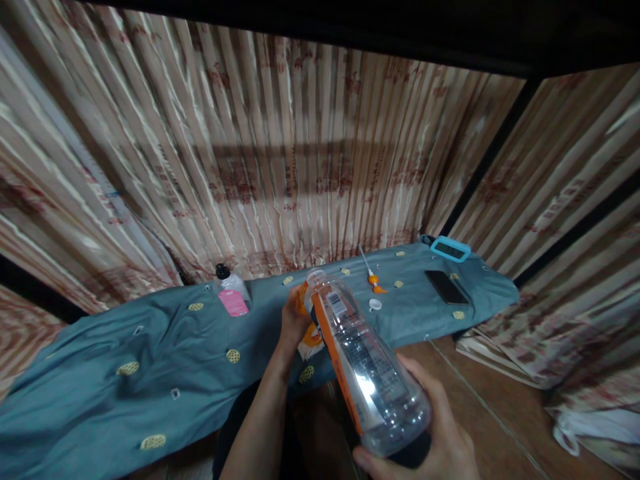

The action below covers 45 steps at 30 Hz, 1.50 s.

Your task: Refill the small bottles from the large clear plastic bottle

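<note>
Holding the clear bottle steady matters. The right hand wraps its base; the left hand pinches an orange cloth at the neck.

Bottle in my right hand: clear plastic, glossy, smooth, with a bright glare spot; its label is a shiny printed film edged in orange. My left hand is at the neck, against a soft white and orange wrapper. Cloth over the ledge: matt teal fabric, woven yellow motifs, lightly creased. Curtain behind: pleated satin-like cloth, sheeny. Phone: glossy black glass. Small bottle: translucent plastic, pink label. Floor: smooth brown, wood-like.
</note>
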Available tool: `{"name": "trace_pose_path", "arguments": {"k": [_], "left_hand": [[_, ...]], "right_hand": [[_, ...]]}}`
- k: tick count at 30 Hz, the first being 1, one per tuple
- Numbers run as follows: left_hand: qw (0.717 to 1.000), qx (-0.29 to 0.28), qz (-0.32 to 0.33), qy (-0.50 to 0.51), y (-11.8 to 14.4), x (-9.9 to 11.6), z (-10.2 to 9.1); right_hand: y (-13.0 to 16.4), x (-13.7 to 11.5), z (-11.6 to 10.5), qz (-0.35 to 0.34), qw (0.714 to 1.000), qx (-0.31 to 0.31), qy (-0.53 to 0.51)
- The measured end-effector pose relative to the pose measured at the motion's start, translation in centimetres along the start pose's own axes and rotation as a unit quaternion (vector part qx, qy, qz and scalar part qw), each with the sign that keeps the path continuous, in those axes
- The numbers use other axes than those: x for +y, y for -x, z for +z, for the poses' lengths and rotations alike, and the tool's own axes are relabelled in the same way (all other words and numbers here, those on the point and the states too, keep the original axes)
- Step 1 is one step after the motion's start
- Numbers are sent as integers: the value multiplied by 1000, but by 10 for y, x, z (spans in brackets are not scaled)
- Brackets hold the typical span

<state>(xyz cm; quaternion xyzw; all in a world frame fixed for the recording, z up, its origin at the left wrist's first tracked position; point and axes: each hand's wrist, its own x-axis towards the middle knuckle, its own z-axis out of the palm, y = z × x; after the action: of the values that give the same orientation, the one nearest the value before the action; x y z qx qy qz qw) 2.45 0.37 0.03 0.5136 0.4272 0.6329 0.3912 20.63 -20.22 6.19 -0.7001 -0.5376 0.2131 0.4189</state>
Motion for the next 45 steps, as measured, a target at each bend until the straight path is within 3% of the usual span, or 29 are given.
{"name": "trace_pose_path", "arguments": {"k": [11,33,45], "left_hand": [[1000,1,-1,-10,-1,0,0],[1000,8,8,-17,0,-4,1],[1000,12,-21,-2,0,2,1]], "right_hand": [[0,3,2,-22,1000,22,0],[0,4,1,-10,1000,5,-8],[-1,-2,0,26,1000,-5,10]]}}
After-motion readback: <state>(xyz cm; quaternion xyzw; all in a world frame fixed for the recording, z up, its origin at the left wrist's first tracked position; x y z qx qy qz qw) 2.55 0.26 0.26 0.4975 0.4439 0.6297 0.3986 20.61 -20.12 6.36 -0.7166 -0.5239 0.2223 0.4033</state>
